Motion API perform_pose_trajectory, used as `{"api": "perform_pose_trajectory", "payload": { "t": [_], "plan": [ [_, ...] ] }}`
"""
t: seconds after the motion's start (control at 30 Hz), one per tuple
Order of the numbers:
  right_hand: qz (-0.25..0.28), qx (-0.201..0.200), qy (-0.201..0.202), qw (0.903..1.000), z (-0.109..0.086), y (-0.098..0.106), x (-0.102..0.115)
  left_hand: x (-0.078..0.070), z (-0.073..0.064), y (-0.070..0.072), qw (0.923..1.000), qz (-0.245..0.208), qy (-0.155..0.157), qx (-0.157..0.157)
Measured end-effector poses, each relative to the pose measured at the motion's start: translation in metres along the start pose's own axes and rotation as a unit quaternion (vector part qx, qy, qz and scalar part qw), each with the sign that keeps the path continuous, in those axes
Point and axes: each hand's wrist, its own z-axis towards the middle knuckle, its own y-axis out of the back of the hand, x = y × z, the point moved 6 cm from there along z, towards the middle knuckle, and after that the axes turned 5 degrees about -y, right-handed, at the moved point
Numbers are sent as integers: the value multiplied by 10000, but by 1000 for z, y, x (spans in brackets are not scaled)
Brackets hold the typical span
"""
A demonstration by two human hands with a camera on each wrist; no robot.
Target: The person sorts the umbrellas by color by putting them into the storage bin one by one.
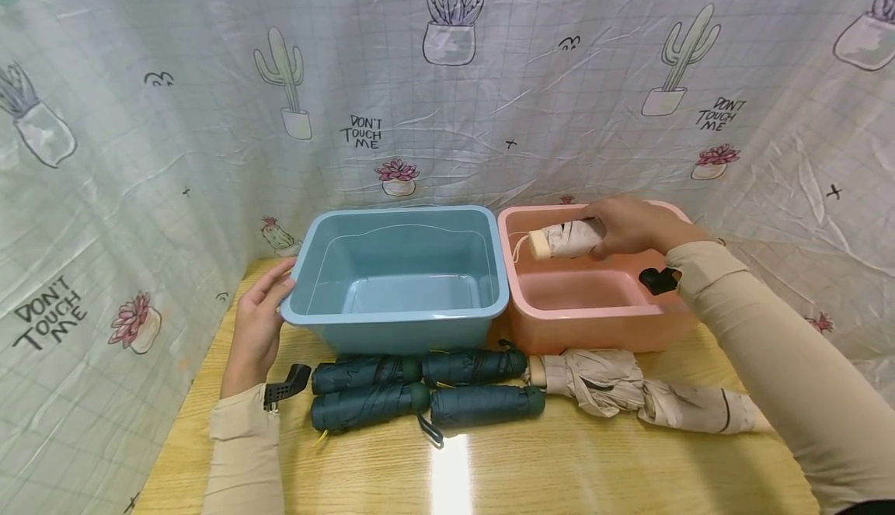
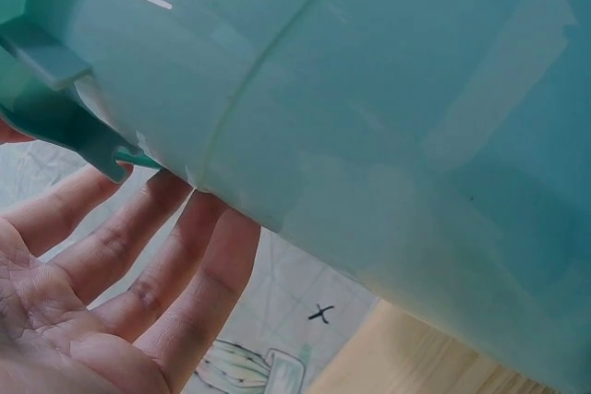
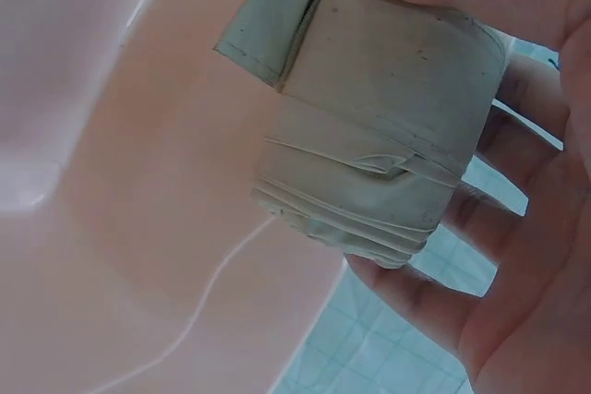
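Observation:
My right hand (image 1: 625, 224) grips a beige folded umbrella (image 1: 569, 238) over the pink bin (image 1: 594, 314). The umbrella lies roughly level, with its pale end cap and cord loop toward the left. In the right wrist view its wrapped fabric (image 3: 379, 108) and loose strap (image 3: 272, 20) sit between thumb and fingers, the bin's inner wall behind. At the left side of the blue bin (image 1: 402, 327), my left hand (image 1: 259, 325) touches the rim. The left wrist view has its nearly straight fingers (image 2: 189, 306) against the bin's outer wall.
Several dark green folded umbrellas (image 1: 367, 406) lie in two rows before the blue bin. More beige umbrellas (image 1: 594, 381) lie before the pink bin. The bins stand side by side on a wooden table (image 1: 363, 476), with a printed curtain (image 1: 447, 111) around the back and sides.

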Motion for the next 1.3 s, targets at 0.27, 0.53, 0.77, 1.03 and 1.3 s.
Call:
{"api": "perform_pose_trajectory", "payload": {
  "t": [0.27,0.53,0.77,1.03,1.3],
  "plan": [
    [498,719,-169,9960,15,-18,0,0,0,0,10000,37,12,-1],
    [498,1406,-701,9863,26,-40,-2,0,-1,-1,10000,-22,-13,21],
    [-50,1350,-763,9879,32,-47,6,-1,-1,-1,10000,-62,-74,14],
    [-512,1422,-579,9868,39,-59,9,-1,-2,-1,10000,-56,-64,43],
    [-429,1655,-460,9842,47,-70,12,0,-1,0,10000,34,-34,15]
  ]
}}
